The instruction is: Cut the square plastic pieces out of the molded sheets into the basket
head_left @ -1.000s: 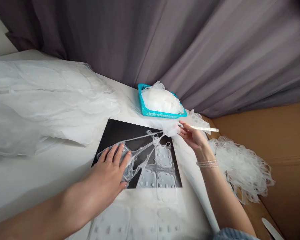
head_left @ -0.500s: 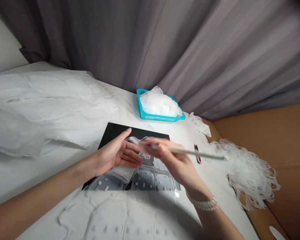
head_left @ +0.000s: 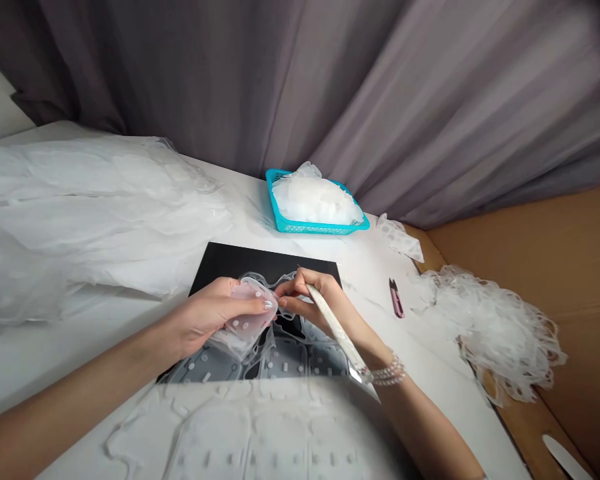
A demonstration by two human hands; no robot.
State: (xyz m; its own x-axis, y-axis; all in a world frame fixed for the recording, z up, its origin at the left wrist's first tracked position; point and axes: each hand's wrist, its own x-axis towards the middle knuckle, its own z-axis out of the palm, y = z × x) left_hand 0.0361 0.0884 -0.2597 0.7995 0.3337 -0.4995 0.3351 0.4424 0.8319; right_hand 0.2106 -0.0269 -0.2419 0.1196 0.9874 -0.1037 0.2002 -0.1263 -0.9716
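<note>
My left hand is closed on a translucent, soft-looking piece with white dots, thumb on top. At its right edge, the fingertips of my right hand pinch together, touching the piece or the thin clear strip beside it; I cannot tell which. A long pale stick-like tool is held in my right hand too, its shaft slanting back over the wrist. Beneath both hands, a clear moulded sheet with dotted sections lies partly over a black mat.
A turquoise basket heaped with white translucent pieces stands at the back. Pink-handled thread snips lie to the right, near a tangled pile of clear offcuts. Large stacked translucent sheets cover the left side. A cardboard wall borders the right.
My left hand has gone from open to closed on the dotted piece. My right hand now pinches at its edge, and the tool has swung from pointing right to slanting back toward the wrist.
</note>
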